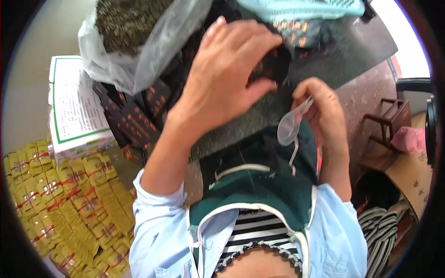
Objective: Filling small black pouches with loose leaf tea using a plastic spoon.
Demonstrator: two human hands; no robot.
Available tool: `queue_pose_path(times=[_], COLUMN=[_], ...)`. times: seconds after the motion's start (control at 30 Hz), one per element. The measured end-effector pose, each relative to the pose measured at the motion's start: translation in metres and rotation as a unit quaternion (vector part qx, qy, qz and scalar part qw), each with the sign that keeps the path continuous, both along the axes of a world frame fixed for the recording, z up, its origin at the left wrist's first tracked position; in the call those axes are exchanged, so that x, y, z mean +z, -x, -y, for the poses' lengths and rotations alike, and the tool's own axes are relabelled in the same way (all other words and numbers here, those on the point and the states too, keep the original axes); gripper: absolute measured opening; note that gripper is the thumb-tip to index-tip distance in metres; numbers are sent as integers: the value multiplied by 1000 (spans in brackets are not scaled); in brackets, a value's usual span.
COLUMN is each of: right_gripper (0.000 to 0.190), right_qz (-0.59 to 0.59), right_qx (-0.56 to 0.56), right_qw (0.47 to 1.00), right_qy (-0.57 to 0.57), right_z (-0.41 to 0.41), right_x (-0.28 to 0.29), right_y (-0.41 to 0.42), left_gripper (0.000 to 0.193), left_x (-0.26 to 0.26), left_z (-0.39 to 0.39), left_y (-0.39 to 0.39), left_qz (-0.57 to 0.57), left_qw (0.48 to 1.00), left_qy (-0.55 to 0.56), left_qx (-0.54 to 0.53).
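My left hand (229, 66) is over the dark tabletop (226, 130), thumb and fingers curved apart around a black packet with orange print (278, 64). Blur hides whether it grips the packet. The handle of a clear plastic scoop (288, 128) is pinched in my right hand (323, 104), its bowl pointing down above my dark green apron (243, 187). Further left, a clear plastic bag (121, 69) stands open with dark, dried leaf-like material (130, 21) inside. Several black packets with orange print (130, 116) lie beside the bag.
A light blue plastic basket (306, 10) stands at the table's far side, with more printed packets (299, 33) below it. On the left, a white box with a printed sheet (80, 100) adjoins stacked yellow packets (69, 205). A wooden stool (393, 118) and a cardboard box (412, 170) are right.
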State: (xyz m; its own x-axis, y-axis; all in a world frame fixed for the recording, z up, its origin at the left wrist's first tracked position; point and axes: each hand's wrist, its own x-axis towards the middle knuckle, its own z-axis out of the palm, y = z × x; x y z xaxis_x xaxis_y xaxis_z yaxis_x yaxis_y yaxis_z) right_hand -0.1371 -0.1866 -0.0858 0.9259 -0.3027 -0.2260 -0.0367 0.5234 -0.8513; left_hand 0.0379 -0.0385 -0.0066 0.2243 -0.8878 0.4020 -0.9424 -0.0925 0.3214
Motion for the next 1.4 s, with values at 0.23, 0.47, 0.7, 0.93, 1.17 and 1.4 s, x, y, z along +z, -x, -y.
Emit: queue_pose_path(times=[0.23,0.47,0.7,0.93,1.17,1.4], right_gripper=[39,37,39,31,32,33], right_qz=[19,12,45,-28,-24,-9], right_qx=[-9,101,180,123,133,154], right_qw=[1000,994,961,986,989,975], right_qy=[-12,-39,-205,-113,-53,162], right_z=[-3,-40,-46,-80,-92,-94], right_x=[-4,1,-25,-12,-35,33], right_y=[5,-8,-21,-23,-19,-35], left_gripper=[64,61,58,58,63,70], left_x=[37,28,-4,-21,-45,-53], left_z=[-6,-41,-62,-73,-78,-92], left_y=[21,43,54,66,59,54], left_qz=[-92,-290,-371,-331,-330,-465], left_qw=[993,938,889,909,921,825], left_qy=[67,184,268,254,207,314], left_qx=[-29,-42,27,7,17,67])
